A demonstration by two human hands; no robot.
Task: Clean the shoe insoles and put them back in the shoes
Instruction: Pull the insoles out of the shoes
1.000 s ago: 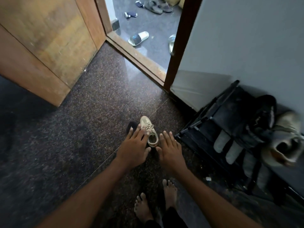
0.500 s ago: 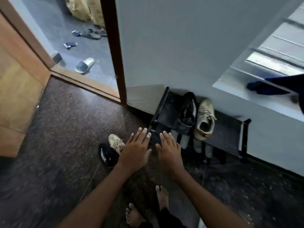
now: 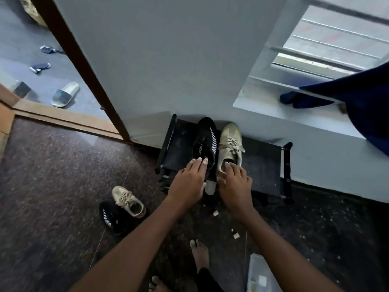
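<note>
A black shoe [image 3: 205,140] with white stripes and a beige laced shoe [image 3: 229,142] stand side by side on top of a low black shoe rack [image 3: 265,165] against the wall. My left hand [image 3: 189,182] reaches to the heel of the black shoe, fingertips touching its collar. My right hand [image 3: 235,184] lies on the heel of the beige shoe, fingers at its opening. A second beige shoe [image 3: 128,200] and a second black shoe [image 3: 111,218] lie on the dark floor to the left. No insoles are visible.
An open doorway at the left shows sandals [image 3: 65,94] outside beyond a wooden threshold [image 3: 63,121]. A window ledge [image 3: 294,114] with a dark blue cloth [image 3: 357,95] is at the right. My bare feet [image 3: 199,253] and a clear plastic box [image 3: 260,275] are near the bottom; small white crumbs dot the floor.
The view swung right from the shoes on the floor to the rack. Both hands moved forward from mid-air onto the heels of the two shoes on the rack.
</note>
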